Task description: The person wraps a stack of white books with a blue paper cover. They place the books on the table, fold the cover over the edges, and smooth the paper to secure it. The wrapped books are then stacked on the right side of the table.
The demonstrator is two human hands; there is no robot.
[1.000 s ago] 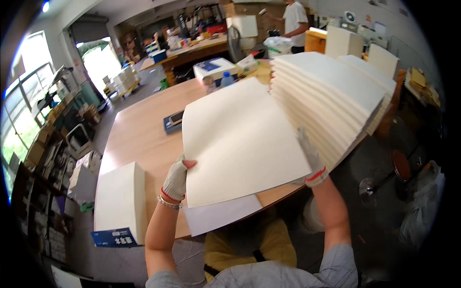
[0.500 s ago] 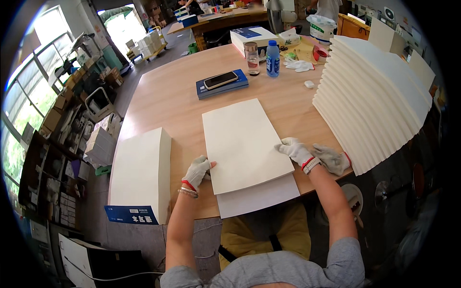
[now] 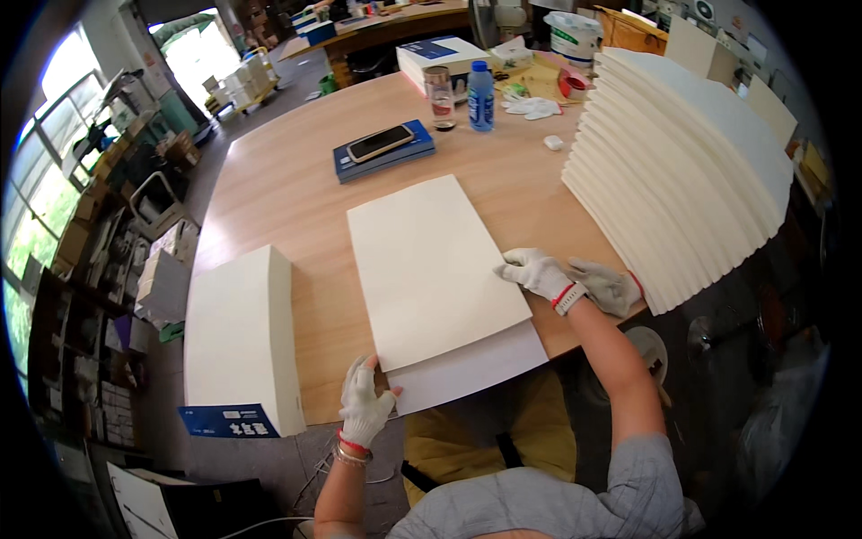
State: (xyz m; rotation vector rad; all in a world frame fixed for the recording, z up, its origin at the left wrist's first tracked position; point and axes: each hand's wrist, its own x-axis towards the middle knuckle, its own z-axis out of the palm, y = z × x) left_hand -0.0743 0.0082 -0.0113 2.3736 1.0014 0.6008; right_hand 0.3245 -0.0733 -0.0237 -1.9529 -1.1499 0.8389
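A cream paper pad [image 3: 435, 269] lies in front of me on the table, over a white sheet [image 3: 471, 370] that sticks out along its near edge and slightly over the table's edge. My right hand [image 3: 536, 274], in a white glove with bare-looking fingertips hidden, grips the pad's right edge. At the near left corner, my left hand [image 3: 365, 400] has thumb and forefinger spread, their bare tips beside the pad and sheet. A grey glove [image 3: 603, 286] lies right of my right hand.
To the left stands a pale paper stack [image 3: 238, 332] with a blue printed flap. A tall fanned stack [image 3: 664, 180] rises at the right. Farther back are a phone [image 3: 381, 143] on a blue book [image 3: 386, 162], a glass bottle [image 3: 441, 101] and a blue bottle [image 3: 481, 99].
My left hand has slid from the pad's left edge toward me, to its near corner, and its fingers have spread. My right hand stays at the right edge. The whole view has shifted slightly.
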